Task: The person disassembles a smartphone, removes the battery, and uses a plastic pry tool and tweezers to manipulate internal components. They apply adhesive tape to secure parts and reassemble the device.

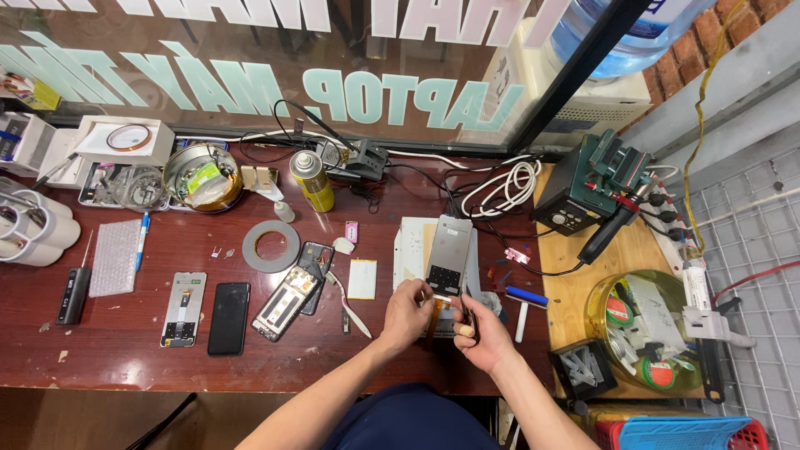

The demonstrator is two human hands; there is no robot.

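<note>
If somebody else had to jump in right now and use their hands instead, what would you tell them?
Left hand: pinches the lower edge of the phone screen panel, which is held above the desk.
Right hand: holds tweezers at the orange ribbon cable under the panel.
Nearby: opened phones, a tape roll and a spray can to the left.
Done: panel is off any phone.
Left: cable work looks unfinished.

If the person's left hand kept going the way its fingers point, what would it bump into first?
Probably the phone screen panel: the left hand points up and right, its fingertips already at the panel's lower edge. Depth is hard to judge from above.
</note>
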